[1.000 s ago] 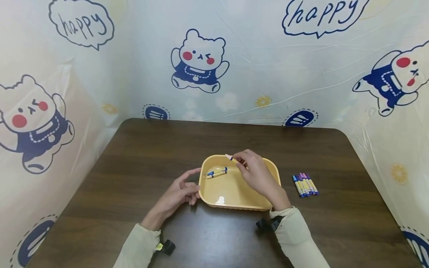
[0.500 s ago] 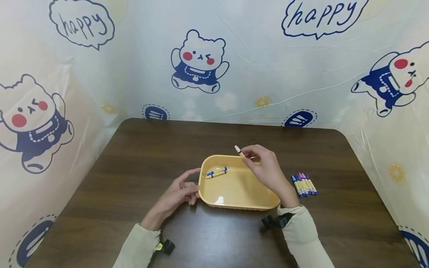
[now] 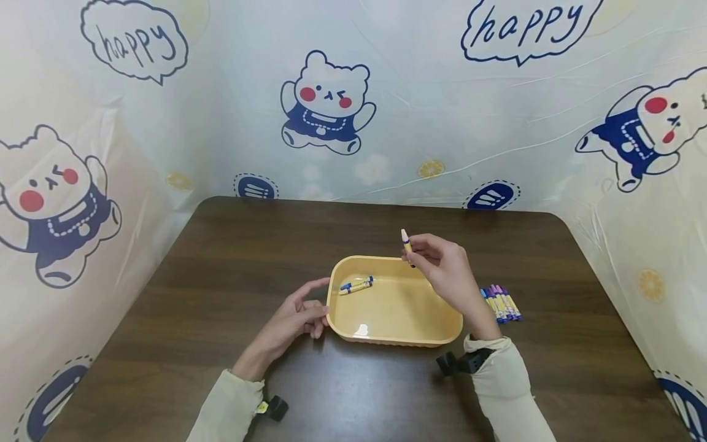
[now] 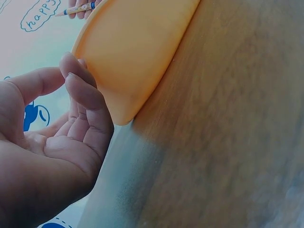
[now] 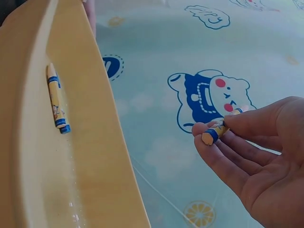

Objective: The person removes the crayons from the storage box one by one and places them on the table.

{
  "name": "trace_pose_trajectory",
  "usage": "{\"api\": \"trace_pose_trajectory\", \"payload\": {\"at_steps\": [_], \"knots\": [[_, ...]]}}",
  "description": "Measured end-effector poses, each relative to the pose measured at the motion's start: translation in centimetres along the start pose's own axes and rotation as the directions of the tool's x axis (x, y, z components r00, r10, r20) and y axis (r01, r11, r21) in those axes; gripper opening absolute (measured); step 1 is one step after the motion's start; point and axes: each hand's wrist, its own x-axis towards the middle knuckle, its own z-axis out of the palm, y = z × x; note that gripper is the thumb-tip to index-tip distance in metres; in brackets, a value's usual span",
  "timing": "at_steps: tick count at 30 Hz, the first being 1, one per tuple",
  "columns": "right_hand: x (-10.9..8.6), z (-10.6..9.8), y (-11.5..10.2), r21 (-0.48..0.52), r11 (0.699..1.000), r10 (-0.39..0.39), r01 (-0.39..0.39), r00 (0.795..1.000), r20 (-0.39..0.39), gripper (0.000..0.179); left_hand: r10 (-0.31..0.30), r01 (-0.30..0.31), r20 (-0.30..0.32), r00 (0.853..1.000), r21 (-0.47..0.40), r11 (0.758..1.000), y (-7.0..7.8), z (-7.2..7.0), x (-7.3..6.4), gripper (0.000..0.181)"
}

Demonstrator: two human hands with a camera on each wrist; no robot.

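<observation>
My right hand (image 3: 448,270) pinches a crayon (image 3: 405,240) between thumb and fingers above the far right rim of a yellow tray (image 3: 394,310). The crayon has a pale tip, a yellow wrapper and dark blue bands, and it points up. In the right wrist view, its flat end (image 5: 207,138) faces the camera. At the tray's left side my left hand (image 3: 295,316) holds the rim with its fingertips; the left wrist view shows its other fingers curled. Two crayons (image 3: 356,285), one blue and one pale, lie side by side inside the tray at the left.
A row of several crayons (image 3: 504,303), with blue, pink and purple tips, lies on the dark wooden table (image 3: 265,245) right of the tray, partly behind my right wrist. A printed curtain (image 3: 420,92) surrounds the table's back and sides.
My right hand has moved right and slightly away from me, turning the held crayon from tilted left to nearly upright. The left hand, tray and crayons in it have stayed put.
</observation>
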Motion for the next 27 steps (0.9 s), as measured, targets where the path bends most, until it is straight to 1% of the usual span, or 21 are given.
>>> {"api": "trace_pose_trajectory", "payload": {"at_steps": [3, 8, 11, 14, 16, 18, 22, 25, 27], "knots": [[0.1, -0.4, 0.0, 0.028, 1.000, -0.003, 0.003, 1.000, 0.003, 0.021, 0.002, -0.002, -0.004, 1.000, 0.003, 1.000, 0.0, 0.0, 0.0, 0.058], [0.0, -1.1, 0.1, 0.131, 0.991, -0.019, 0.017, 1.000, 0.021, 0.022, 0.000, 0.000, -0.005, 1.000, 0.004, 1.000, 0.1, -0.1, 0.0, 0.059], [-0.2, -1.5, 0.2, 0.180, 0.983, -0.024, 0.020, 0.999, 0.024, 0.023, -0.002, 0.002, 0.000, 1.000, 0.001, 1.000, 0.0, -0.1, 0.0, 0.058], [-0.8, -2.1, 0.5, 0.200, 0.980, -0.015, 0.013, 1.000, 0.012, 0.024, 0.002, -0.002, 0.011, 1.000, 0.005, 1.000, 0.2, 0.2, 0.3, 0.058], [-1.2, -2.4, 0.8, 0.201, 0.980, -0.004, 0.004, 1.000, 0.000, 0.024, 0.008, -0.008, 0.020, 1.000, 0.010, 1.000, 0.4, 0.3, 0.5, 0.058], [-1.5, -2.7, 1.1, 0.181, 0.984, 0.008, -0.006, 1.000, -0.011, 0.023, 0.010, -0.011, 0.022, 1.000, 0.013, 1.000, 0.6, 0.3, 0.6, 0.059], [-2.1, -3.1, 1.8, 0.150, 0.988, 0.035, -0.031, 0.999, -0.025, 0.022, -0.003, 0.003, 0.005, 1.000, -0.004, 1.000, 0.4, 0.0, 0.3, 0.059], [-2.9, -3.7, 2.9, 0.118, 0.991, 0.074, -0.067, 0.996, -0.052, 0.023, -0.015, 0.015, 0.003, 1.000, -0.015, 1.000, 0.2, -0.1, 0.1, 0.059], [-3.8, -4.2, 3.9, 0.090, 0.990, 0.112, -0.104, 0.990, -0.083, 0.023, -0.020, 0.020, 0.004, 1.000, -0.016, 1.000, 0.0, -0.1, 0.0, 0.059]]}}
